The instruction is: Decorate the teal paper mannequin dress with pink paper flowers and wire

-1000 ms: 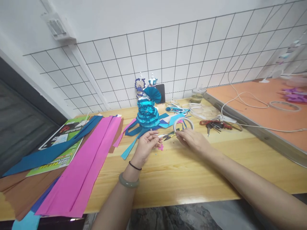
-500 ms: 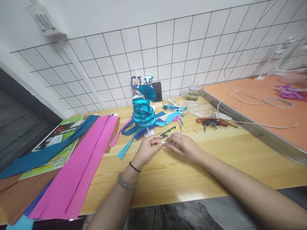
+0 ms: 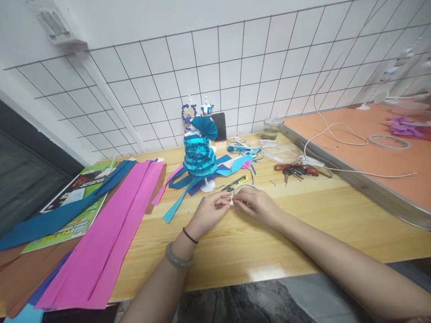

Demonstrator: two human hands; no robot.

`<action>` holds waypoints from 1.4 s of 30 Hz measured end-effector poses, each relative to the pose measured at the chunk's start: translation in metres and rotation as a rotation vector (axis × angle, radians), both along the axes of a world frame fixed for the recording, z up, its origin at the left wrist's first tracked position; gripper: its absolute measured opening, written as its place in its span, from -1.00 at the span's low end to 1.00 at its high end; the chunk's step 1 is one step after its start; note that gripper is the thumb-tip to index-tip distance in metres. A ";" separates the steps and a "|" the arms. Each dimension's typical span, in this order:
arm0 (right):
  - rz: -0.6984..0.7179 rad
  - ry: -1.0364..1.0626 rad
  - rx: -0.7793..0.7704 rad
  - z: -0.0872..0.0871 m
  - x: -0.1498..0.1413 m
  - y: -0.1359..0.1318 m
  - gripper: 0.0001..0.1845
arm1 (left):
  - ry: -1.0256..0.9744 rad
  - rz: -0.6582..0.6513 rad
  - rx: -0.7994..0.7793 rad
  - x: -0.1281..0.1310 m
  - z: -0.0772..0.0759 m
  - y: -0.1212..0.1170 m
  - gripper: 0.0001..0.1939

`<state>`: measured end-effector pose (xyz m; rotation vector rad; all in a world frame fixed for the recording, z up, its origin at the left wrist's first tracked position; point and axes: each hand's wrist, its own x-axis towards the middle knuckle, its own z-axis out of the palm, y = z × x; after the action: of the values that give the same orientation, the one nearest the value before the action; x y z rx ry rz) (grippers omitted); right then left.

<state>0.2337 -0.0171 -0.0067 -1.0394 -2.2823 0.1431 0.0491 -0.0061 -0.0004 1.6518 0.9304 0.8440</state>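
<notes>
My left hand (image 3: 213, 210) pinches a small white piece (image 3: 231, 202) at its fingertips, too small to name. My right hand (image 3: 254, 204) has its fingers closed right beside that piece, its fingertips meeting the left ones. Just behind the right hand lies a ring-shaped roll of tape (image 3: 239, 188), partly hidden by the fingers. Yellow-handled thread snips (image 3: 238, 182) lie beyond the hands. A small stand dressed in ruffled turquoise crepe paper (image 3: 201, 154), with a fan-shaped piece on top, stands upright behind my left hand.
Pink crepe paper strips (image 3: 111, 237) and a teal strip (image 3: 67, 213) cover the left, over a green magazine (image 3: 72, 224). Farther right are keys (image 3: 296, 171), a lidded glass jar (image 3: 272, 128) and a white cable (image 3: 363, 172). A phone (image 3: 219, 126) leans at the back.
The white piece between my fingertips shows more clearly and has shifted slightly right. My fingers have moved a little around it; the whole view has shifted slightly.
</notes>
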 end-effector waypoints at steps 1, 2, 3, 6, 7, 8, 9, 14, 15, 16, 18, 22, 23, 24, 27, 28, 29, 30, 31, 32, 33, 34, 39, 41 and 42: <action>0.001 0.006 -0.006 0.000 0.000 0.000 -0.81 | 0.003 -0.002 0.000 0.000 -0.001 0.000 -0.66; -0.002 0.014 -0.014 0.000 0.000 0.000 -0.80 | 0.005 -0.005 -0.004 0.000 -0.002 0.001 -0.65; -0.008 0.026 -0.025 0.000 0.000 0.001 -0.80 | 0.004 -0.008 -0.008 0.000 -0.003 0.001 -0.65; -0.027 0.087 -0.087 0.001 -0.001 0.001 -0.79 | -0.010 -0.017 -0.017 -0.001 -0.009 0.003 -0.63; -0.033 0.113 -0.113 0.001 -0.001 0.001 -0.80 | -0.013 -0.023 -0.020 -0.002 -0.011 0.003 -0.62; -0.038 0.136 -0.139 0.001 -0.001 0.001 -0.80 | -0.012 -0.032 -0.019 -0.003 -0.012 0.004 -0.62; -0.042 0.154 -0.162 0.000 -0.001 0.002 -0.79 | -0.009 -0.042 -0.015 -0.003 -0.012 0.004 -0.61; -0.037 0.168 -0.215 -0.001 -0.001 0.002 -0.78 | 0.002 -0.048 -0.017 -0.001 -0.008 0.002 -0.59; -0.032 0.167 -0.218 -0.002 -0.001 0.002 -0.78 | -0.003 -0.035 -0.035 0.000 -0.007 0.002 -0.60; -0.024 0.166 -0.223 -0.002 -0.002 0.002 -0.78 | -0.010 -0.020 -0.059 0.001 -0.007 0.002 -0.61; -0.012 0.167 -0.236 -0.003 -0.003 0.002 -0.78 | -0.028 0.021 -0.116 0.004 -0.007 0.003 -0.63; -0.019 0.175 -0.278 -0.006 -0.005 0.002 -0.80 | -0.091 0.070 -0.245 0.006 -0.009 0.005 -0.63; -0.027 0.184 -0.293 -0.007 -0.006 0.002 -0.80 | -0.105 0.078 -0.259 0.006 -0.009 0.006 -0.64; -0.035 0.196 -0.310 -0.007 -0.006 0.003 -0.80 | -0.114 0.081 -0.267 0.006 -0.009 0.006 -0.64; -0.056 0.234 -0.343 -0.007 -0.007 0.003 -0.79 | -0.113 0.077 -0.268 0.006 -0.008 0.005 -0.64; -0.062 0.243 -0.348 -0.007 -0.007 0.003 -0.79 | -0.106 0.072 -0.269 0.006 -0.007 0.005 -0.65; -0.067 0.249 -0.350 -0.007 -0.007 0.003 -0.79 | -0.100 0.069 -0.271 0.006 -0.007 0.004 -0.66; -0.070 0.254 -0.349 -0.007 -0.007 0.004 -0.79 | -0.097 0.067 -0.276 0.006 -0.007 0.004 -0.67; -0.071 0.261 -0.347 -0.007 -0.007 0.004 -0.79 | -0.097 0.067 -0.283 0.006 -0.006 0.004 -0.68; -0.070 0.268 -0.343 -0.007 -0.007 0.004 -0.80 | -0.101 0.067 -0.293 0.006 -0.006 0.004 -0.70; -0.067 0.275 -0.337 -0.007 -0.007 0.004 -0.80 | -0.107 0.067 -0.304 0.006 -0.006 0.004 -0.70; -0.062 0.279 -0.330 -0.007 -0.007 0.004 -0.81 | -0.109 0.065 -0.318 0.006 -0.006 0.004 -0.71; -0.036 0.267 -0.251 -0.007 -0.006 0.004 -0.83 | -0.123 0.018 -0.380 0.003 -0.006 0.004 -0.69; -0.024 0.259 -0.202 -0.008 -0.005 0.004 -0.82 | -0.141 -0.007 -0.387 0.002 -0.007 0.004 -0.69; -0.013 0.252 -0.178 -0.008 -0.004 0.004 -0.82 | -0.147 -0.013 -0.384 0.002 -0.008 0.004 -0.69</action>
<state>0.2298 -0.0126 -0.0147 -1.0599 -2.0615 0.4535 0.0513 -0.0017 -0.0084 1.2475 0.9130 0.7150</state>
